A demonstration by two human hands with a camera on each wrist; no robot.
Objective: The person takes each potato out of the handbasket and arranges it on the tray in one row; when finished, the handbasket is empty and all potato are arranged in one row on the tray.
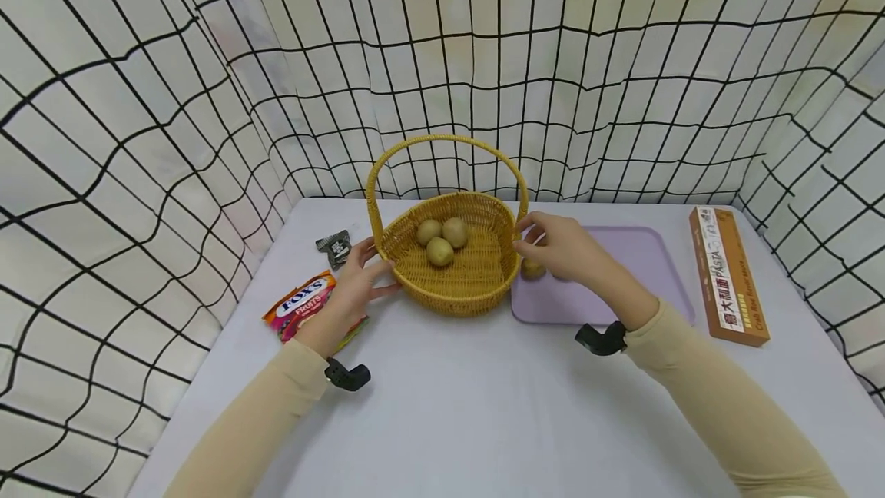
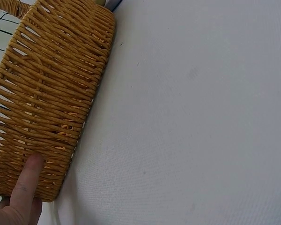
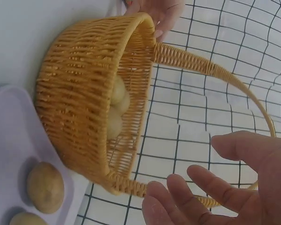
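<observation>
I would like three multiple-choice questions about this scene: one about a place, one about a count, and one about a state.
1. Where does the pasta box lie?
A. inside the basket
B. on the table, right of the purple tray
C. under the candy bag

2. How many potatoes are inside the basket?
A. one
B. three
C. five

3. What is the left hand doing?
A. touching the outer wall of the basket
B. gripping the basket handle
C. lifting the candy bag

Answers:
1 B: in the head view the box lies beyond the right edge of the purple tray.
2 B: three potatoes show together on the basket floor.
3 A: the left wrist view shows one of its fingers against the woven side, and the head view shows the hand beside the wall.
</observation>
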